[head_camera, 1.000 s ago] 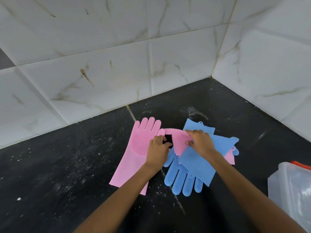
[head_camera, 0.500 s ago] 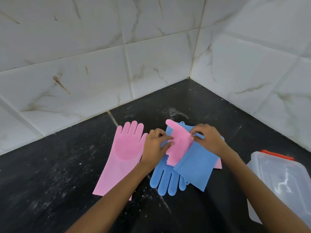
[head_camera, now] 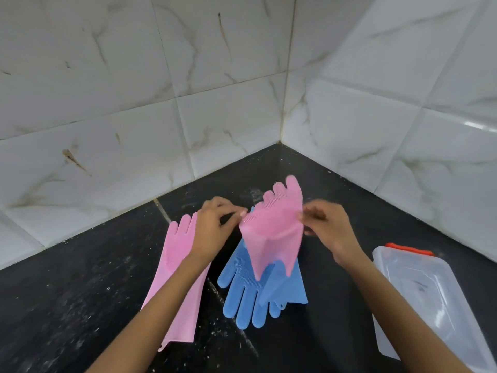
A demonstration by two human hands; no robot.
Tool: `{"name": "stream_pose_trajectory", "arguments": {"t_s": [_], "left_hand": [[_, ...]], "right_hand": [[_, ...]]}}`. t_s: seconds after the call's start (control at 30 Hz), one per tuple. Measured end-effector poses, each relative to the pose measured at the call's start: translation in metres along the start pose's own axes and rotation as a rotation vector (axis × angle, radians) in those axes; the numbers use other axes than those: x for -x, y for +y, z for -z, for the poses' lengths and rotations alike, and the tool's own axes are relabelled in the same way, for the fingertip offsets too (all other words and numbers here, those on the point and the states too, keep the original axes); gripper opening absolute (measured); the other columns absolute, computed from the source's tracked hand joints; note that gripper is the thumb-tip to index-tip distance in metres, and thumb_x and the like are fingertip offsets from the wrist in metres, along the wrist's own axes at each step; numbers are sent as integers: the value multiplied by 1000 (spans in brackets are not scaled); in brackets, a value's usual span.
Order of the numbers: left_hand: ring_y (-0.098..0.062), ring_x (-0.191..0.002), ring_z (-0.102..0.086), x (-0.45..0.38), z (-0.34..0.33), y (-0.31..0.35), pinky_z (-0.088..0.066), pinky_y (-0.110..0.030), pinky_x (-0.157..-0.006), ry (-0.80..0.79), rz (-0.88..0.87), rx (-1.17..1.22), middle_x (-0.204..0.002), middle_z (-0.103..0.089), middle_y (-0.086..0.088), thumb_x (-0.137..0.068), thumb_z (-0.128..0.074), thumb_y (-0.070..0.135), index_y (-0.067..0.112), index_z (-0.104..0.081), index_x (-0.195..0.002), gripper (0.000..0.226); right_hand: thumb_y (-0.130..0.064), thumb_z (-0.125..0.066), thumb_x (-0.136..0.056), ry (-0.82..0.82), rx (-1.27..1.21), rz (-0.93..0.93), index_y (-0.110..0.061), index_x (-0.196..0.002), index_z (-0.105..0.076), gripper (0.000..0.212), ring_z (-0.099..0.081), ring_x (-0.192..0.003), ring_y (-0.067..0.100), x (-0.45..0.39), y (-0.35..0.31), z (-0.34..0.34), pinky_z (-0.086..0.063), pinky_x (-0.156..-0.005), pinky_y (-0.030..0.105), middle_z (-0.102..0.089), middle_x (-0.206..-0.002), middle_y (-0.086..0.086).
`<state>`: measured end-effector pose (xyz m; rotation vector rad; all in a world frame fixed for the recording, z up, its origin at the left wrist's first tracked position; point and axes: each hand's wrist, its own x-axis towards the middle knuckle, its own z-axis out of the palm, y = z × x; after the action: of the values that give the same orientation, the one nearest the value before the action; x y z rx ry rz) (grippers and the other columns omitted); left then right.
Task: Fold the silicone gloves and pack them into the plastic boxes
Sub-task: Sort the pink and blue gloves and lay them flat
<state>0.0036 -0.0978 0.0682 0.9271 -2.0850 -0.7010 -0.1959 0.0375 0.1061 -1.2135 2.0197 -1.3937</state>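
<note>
A pink silicone glove hangs in the air between both hands, fingers pointing up and away, cuff drooping down. My left hand pinches its left edge and my right hand pinches its right edge. Under it, blue gloves lie on the black counter, fingers toward me, one partly folded. A second pink glove lies flat at the left, partly covered by my left forearm. A clear plastic box with an orange clip sits at the right.
The black counter is speckled with white dust. White marble-look tiled walls meet in a corner just behind the gloves. The box runs out of the frame at the lower right.
The pink glove that lay on the blue ones has been lifted off the counter and now hangs between both hands. The view has shifted, bringing more of the box into sight.
</note>
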Motion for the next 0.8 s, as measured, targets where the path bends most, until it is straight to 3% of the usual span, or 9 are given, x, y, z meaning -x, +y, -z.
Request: {"name": "stream_pose_trajectory", "arguments": {"t_s": [0.1,0.17,0.23,0.3,0.4,0.5,0.6,0.67,0.8], "left_hand": [[-8,-82,-57,21,-24,-2,-46,-27,-77,-231,107,-40,-88,-69,8,-86,-66,25,23,-76,-89,10],[-1,-79,-55,45,-44,-4,-44,-20,-76,-339,235,-33,-94,-68,9,-89,-62,31,21,-74,-93,17],[5,-74,-54,65,-63,-3,-38,-6,-68,-380,300,6,-95,-67,9,-89,-59,36,19,-73,-94,22],[6,-74,-55,75,-78,1,-39,-3,-65,-366,333,44,-97,-70,6,-88,-61,37,19,-72,-94,22],[-5,-81,-56,73,-90,5,-41,-11,-75,-278,416,31,-102,-65,1,-86,-66,31,17,-67,-102,22],[-9,-82,-53,63,-93,7,-37,-8,-70,-170,502,12,-103,-54,0,-82,-71,22,20,-57,-98,21],[-10,-82,-52,57,-93,7,-41,-15,-75,-113,587,47,-103,-48,1,-80,-73,18,24,-48,-93,29],[-11,-85,-54,57,-93,4,-44,-19,-78,-96,627,87,-101,-53,0,-80,-73,15,21,-50,-93,27],[-10,-74,-55,62,-89,0,-52,-26,-84,-66,670,128,-84,-57,0,-77,-75,14,14,-52,-84,24]], "right_hand": [[0,-64,-82,-222,352,-251,-4,-83,-70,7,-69,-75,30,21,47,9,-58,-72,32,-70,-81,12],[-8,-65,-84,-322,470,-388,-4,-89,-72,10,-68,-80,24,31,71,4,-56,-79,33,-70,-86,11],[-19,-62,-88,-272,427,-500,-3,-87,-71,18,-67,-80,24,33,85,-4,-55,-80,32,-70,-83,10],[-25,-60,-89,-184,343,-575,0,-84,-69,27,-68,-82,28,30,92,-10,-55,-84,38,-71,-84,14],[-25,-61,-89,-122,294,-546,2,-89,-69,28,-68,-85,31,25,97,-16,-56,-85,42,-71,-90,19],[-25,-64,-87,-124,283,-474,4,-90,-69,29,-67,-79,31,23,99,-24,-56,-83,45,-70,-90,22],[-27,-65,-85,-102,333,-430,4,-91,-69,32,-65,-76,33,21,97,-30,-55,-82,45,-70,-90,23],[-27,-67,-85,-48,352,-389,-1,-89,-71,27,-65,-71,28,20,95,-30,-54,-73,38,-71,-85,17],[-22,-72,-80,3,380,-297,-9,-88,-74,15,-58,-59,12,20,90,-28,-46,-61,23,-65,-72,0]]}}
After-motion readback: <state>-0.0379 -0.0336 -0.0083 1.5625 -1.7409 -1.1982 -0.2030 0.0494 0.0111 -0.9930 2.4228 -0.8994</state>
